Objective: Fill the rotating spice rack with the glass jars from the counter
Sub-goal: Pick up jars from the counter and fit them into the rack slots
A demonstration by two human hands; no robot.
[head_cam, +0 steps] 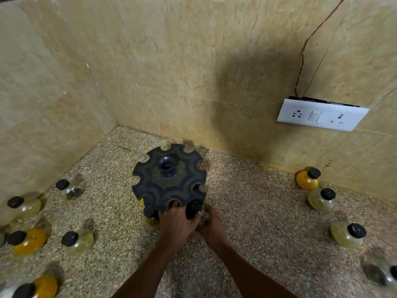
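Observation:
The black rotating spice rack (169, 177) stands on the speckled counter near the back wall, its notched top disc facing up. A jar with a black lid (148, 212) and yellow contents sits at its front left edge. My left hand (175, 224) grips the rack's front rim, a fingertip in a notch. My right hand (211, 225) holds a glass jar (196, 208) with a black lid against the rack's front right side. Loose jars lie on the counter: several at the left, such as one (77, 240), and several at the right, such as one (348, 233).
A white socket and switch plate (322, 115) hangs on the back wall at the right, with a red wire (305, 50) running up from it. Tiled walls close the counter at the left and back. Bare counter (268, 211) lies between the rack and the right-hand jars.

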